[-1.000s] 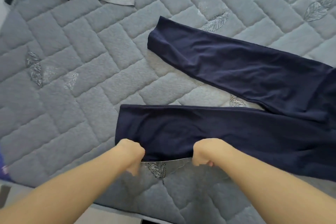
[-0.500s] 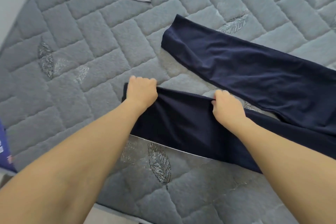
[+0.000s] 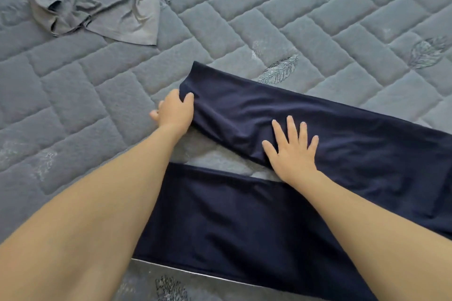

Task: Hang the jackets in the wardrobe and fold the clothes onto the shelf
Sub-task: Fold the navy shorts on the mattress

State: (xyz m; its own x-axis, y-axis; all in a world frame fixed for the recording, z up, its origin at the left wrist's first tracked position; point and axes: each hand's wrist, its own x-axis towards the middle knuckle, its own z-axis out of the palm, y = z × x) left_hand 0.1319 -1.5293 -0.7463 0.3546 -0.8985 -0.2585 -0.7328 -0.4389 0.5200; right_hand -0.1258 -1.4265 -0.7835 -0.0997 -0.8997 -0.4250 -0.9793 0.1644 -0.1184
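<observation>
Left hand [image 3: 175, 113] pinches the navy trousers [image 3: 330, 129] at the hem, flat-fingered right hand [image 3: 292, 150] pressing; matching leg edges would keep the fold neat.

Head view — steeply down, close

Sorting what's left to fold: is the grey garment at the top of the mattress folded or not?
Not folded. The grey garment lies crumpled and creased on the mattress, edges uneven.

two bare forearms, no sleeves, short unpainted nails on the fingers [image 3: 291, 124].
</observation>
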